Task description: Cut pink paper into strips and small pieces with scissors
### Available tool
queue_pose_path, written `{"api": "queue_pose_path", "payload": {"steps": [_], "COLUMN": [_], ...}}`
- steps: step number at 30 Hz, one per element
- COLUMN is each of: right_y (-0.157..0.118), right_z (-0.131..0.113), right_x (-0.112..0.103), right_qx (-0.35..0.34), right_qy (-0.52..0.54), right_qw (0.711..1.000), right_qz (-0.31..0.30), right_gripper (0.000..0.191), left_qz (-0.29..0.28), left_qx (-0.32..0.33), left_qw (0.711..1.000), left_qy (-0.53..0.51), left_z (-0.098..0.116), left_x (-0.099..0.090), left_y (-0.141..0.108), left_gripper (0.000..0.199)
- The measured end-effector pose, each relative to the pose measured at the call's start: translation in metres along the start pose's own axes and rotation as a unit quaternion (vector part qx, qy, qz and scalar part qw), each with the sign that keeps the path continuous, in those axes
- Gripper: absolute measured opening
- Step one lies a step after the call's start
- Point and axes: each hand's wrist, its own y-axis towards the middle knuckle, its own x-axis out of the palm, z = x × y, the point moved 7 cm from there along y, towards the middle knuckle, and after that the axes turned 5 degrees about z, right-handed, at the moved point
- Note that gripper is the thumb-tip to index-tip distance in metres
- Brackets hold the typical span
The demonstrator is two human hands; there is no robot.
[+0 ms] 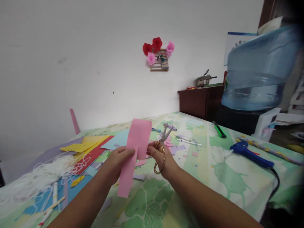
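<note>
A piece of pink paper point(140, 134), cut partway so that a long strip hangs down on its left side, is held up over the table. My left hand point(117, 163) pinches it at the left edge, thumb on the near face. Gold-handled scissors point(163, 139) rest in my right hand point(160, 158), blades parted and pointing up and away, to the right of the paper. The fingertips of my right hand are beside the paper's right edge; whether they touch it I cannot tell.
Coloured paper sheets point(95, 155) and tangled white string point(47, 177) lie left. Paper scraps point(177, 148) and markers point(188, 141) lie beyond my hands. A green utility knife point(218, 129) and a blue glue gun point(251, 154) with a cord are right. The tablecloth point(197, 196) is patterned.
</note>
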Motion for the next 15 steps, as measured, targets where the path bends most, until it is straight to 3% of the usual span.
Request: {"api": "queue_pose_path", "payload": {"steps": [4,9,12,15], "right_y": [-0.001,0.001,0.001,0.002], "right_z": [0.003,0.013,0.022,0.029], "right_x": [-0.001,-0.006,-0.009,-0.015], "right_qx": [0.043,0.111,0.154,0.171], "right_qy": [0.054,0.081,0.076,0.039], "right_qw": [0.998,0.99,0.985,0.984], "right_qz": [0.003,0.017,0.013,0.024], "right_gripper": [0.017,0.011,0.012,0.014], "left_qz": [-0.051,0.0,-0.002,0.014], "left_qx": [0.019,0.038,0.043,0.142], "left_qw": [0.998,0.993,0.988,0.953], "left_qy": [0.037,0.108,0.149,0.266], "left_z": [-0.014,-0.021,-0.028,-0.026], "left_x": [0.017,0.004,-0.001,-0.003], "left_y": [0.003,0.008,0.015,0.022], "left_gripper": [0.022,0.025,0.028,0.027]}}
